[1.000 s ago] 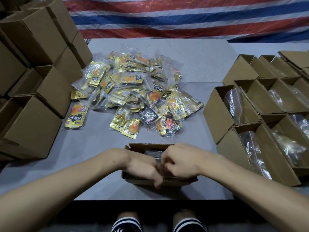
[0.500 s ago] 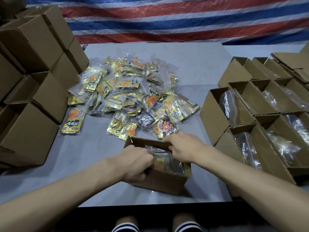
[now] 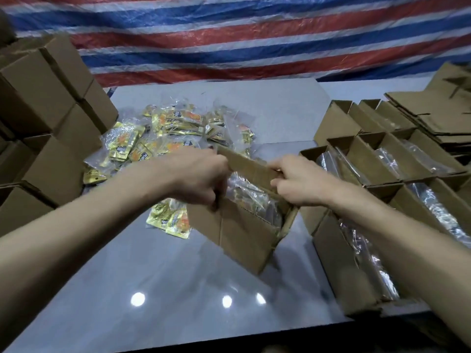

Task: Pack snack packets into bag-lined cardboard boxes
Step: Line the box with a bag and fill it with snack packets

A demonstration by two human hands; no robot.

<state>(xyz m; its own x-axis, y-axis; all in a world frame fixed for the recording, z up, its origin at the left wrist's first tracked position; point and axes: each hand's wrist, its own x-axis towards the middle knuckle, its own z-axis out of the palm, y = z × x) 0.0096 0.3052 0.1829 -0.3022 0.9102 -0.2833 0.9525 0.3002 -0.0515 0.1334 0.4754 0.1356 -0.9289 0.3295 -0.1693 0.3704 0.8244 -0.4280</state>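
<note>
- Centrally, a cardboard box [image 3: 239, 235] is held tilted over the grey table [image 3: 178, 289], its open top turned toward the person
- Inside it, a clear bag [image 3: 244, 189] lines the walls, and yellow packets show through the plastic
- On the near-left rim the left hand [image 3: 201, 179] grasps the box, fingers curled over the edge
- At the far flap [image 3: 249, 166] the right hand [image 3: 298, 182] grips the cardboard
- Behind the box, loose snack packets [image 3: 173, 128] lie heaped on the table, a few just beside its left wall
- To the right, open boxes [image 3: 382, 159] stand in rows, each lined with a clear bag
- To the left, closed boxes [image 3: 51, 103] are stacked; flat cardboard [image 3: 438, 115] lies far right
</note>
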